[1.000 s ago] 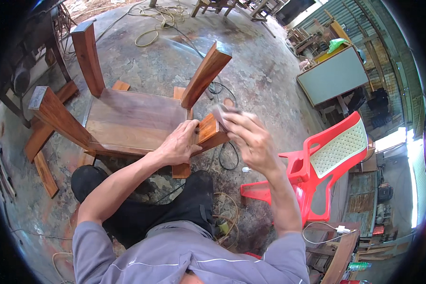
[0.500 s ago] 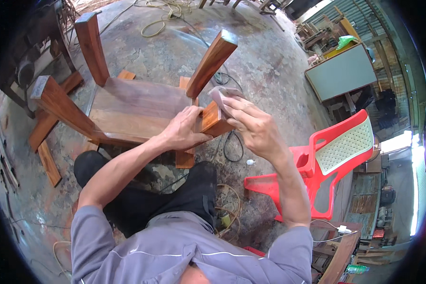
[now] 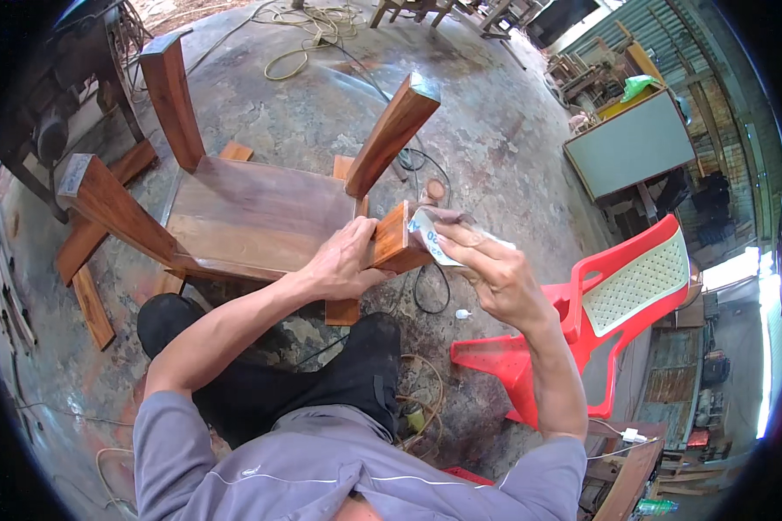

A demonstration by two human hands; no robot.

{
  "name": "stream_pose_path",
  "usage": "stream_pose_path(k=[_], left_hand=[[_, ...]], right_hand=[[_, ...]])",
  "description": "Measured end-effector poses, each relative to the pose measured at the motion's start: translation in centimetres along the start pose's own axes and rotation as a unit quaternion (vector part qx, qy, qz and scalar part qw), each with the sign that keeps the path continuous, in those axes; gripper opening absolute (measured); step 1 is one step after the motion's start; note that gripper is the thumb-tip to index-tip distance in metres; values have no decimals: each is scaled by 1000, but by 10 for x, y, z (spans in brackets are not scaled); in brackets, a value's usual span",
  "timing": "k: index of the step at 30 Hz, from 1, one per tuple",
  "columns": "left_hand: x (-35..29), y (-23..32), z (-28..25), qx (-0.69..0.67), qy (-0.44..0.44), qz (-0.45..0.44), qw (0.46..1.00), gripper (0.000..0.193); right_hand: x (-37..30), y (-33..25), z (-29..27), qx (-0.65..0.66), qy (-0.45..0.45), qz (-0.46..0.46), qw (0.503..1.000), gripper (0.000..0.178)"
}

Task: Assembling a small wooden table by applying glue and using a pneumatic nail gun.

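A small wooden table (image 3: pixel 252 208) lies upside down in front of me with its four-sided legs pointing up. My left hand (image 3: pixel 347 260) is closed round the near right table leg (image 3: pixel 397 239), with the thumb along its near side. My right hand (image 3: pixel 493 273) holds a folded sheet of sandpaper (image 3: pixel 427 233) under its fingers. The sandpaper lies against the end of that same leg. Behind it rises the far right leg (image 3: pixel 393 132), and two more legs stand at the left.
A red plastic chair (image 3: pixel 573 321) with a cream back is on my right. Wooden strips (image 3: pixel 93 308) lie under and beside the table. Loose cables (image 3: pixel 321 35) run over the concrete floor. A pale-sided cabinet (image 3: pixel 630 143) stands at the far right.
My right hand has moved right and slightly down with the sandpaper, whose pale printed back now shows. My left hand keeps its hold on the leg. The whole view has shifted slightly.
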State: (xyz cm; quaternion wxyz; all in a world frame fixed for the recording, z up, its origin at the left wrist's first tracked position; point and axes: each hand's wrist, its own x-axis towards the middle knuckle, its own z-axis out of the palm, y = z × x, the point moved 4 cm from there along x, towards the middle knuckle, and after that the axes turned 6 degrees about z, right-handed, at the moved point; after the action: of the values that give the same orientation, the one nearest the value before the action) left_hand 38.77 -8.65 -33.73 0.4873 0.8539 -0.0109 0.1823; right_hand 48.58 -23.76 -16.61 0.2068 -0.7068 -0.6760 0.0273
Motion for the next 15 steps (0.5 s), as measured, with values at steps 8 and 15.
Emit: stream_pose_path(k=[8,15], left_hand=[[0,0,-4,87,35,87,992,70],[0,-2,1,61,24,56,996,71]], right_hand=[[13,-15,12,11,11,-4,1000,38],[-5,2,24,7,34,5,999,35]])
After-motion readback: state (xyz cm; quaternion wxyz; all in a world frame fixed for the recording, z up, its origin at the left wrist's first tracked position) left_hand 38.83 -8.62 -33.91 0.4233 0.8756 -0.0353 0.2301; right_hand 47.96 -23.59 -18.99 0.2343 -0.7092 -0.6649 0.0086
